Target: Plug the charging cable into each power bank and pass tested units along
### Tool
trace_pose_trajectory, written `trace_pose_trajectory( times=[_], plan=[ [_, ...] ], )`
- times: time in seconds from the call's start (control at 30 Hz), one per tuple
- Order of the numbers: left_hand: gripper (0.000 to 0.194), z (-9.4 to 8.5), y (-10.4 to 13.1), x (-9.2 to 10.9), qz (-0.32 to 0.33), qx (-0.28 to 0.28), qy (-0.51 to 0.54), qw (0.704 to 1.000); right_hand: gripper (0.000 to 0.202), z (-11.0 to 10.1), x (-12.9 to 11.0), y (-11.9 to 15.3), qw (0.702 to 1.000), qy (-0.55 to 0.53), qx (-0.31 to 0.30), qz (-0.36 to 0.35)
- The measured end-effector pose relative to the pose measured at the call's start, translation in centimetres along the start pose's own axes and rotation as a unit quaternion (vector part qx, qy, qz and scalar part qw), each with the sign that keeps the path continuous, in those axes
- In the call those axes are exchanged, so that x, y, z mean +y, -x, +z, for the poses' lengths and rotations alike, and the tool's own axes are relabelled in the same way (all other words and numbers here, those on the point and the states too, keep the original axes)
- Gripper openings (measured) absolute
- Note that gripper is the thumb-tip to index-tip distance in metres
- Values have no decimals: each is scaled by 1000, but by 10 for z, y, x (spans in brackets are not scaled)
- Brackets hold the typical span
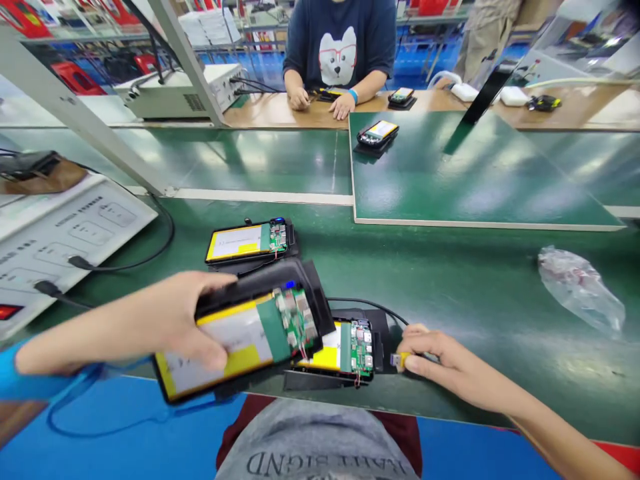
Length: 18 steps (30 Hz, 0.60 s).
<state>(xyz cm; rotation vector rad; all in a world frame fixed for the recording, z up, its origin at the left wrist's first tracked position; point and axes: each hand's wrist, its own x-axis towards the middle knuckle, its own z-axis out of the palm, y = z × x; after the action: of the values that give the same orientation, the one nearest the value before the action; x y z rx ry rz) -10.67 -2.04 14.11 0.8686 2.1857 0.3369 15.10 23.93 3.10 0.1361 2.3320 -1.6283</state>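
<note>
Left hand gripping an open battery unit lifted off the green counter, right hand pinching a yellow plug at 3 o'clock of a second unit, third unit lying at 12 o'clock.

Your station: green-matted assembly bench in a factory hall.
You sit at a glossy green bench with a raised green board beyond it; overhead light glares off both. A slanted grey frame post crosses your left. Past it runs a wooden worktop, a grey instrument box, blue floor and shelving with red items.
</note>
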Motion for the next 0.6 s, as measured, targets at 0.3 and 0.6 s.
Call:
trace_pose_trajectory(
  times=[0.3,0.6],
  plan=[
    [59,-67,-67,-21,70,10,-39,997,40,14,-4,1,995,58,74,-17],
    [84,-78,-115,-37,77,32,-189,979,37,31,4,6,985,92,144,-32]
  ],
)
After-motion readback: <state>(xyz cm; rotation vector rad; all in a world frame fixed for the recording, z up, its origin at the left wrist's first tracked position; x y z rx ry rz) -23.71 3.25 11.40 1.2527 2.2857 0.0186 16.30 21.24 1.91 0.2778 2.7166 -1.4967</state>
